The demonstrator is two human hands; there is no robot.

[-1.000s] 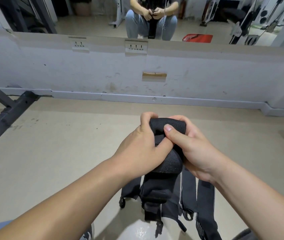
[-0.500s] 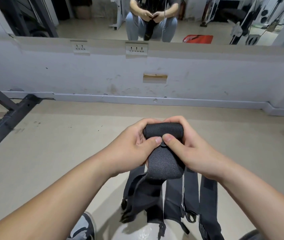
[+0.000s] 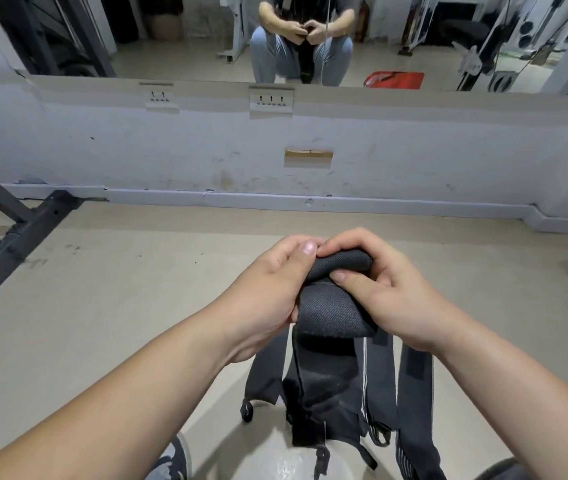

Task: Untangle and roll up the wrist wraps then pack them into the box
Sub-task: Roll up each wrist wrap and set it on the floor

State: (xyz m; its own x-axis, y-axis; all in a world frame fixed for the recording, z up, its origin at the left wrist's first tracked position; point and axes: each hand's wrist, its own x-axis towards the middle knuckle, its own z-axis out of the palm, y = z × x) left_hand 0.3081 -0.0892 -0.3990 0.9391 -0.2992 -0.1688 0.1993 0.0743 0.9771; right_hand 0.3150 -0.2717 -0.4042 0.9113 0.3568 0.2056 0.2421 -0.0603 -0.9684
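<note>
Out in front of us, above the beige floor (image 3: pixel 85 306), both hands meet on a partly rolled black wrist wrap (image 3: pixel 331 306). Our left hand (image 3: pixel 265 296) grips its left side, with the thumb laid over the top edge of the roll. The other fingers of that hand are hidden behind the fabric, so we cannot tell how they lie. Our right hand (image 3: pixel 393 299) holds the right side: its fingers (image 3: pixel 355 239) curl over the top of the roll and the thumb presses against the front, pinching the rolled part. The two hands touch at the top.

Below the roll, the unrolled tail hangs down among the loose wraps (image 3: pixel 414 386), a bunch of dark straps, some with pale striped edges and small loops at their ends. They dangle in front of a pale rounded object (image 3: pixel 286 462) at the bottom edge, which we cannot identify. A shoe (image 3: pixel 175 459) shows beside it.

Ahead, a scuffed white wall (image 3: pixel 137 150) carries two socket plates (image 3: pixel 271 100). A mirror (image 3: pixel 171 46) above it reflects a seated person holding the wrap. A dark metal frame (image 3: pixel 22 233) stands on the floor at far left.
</note>
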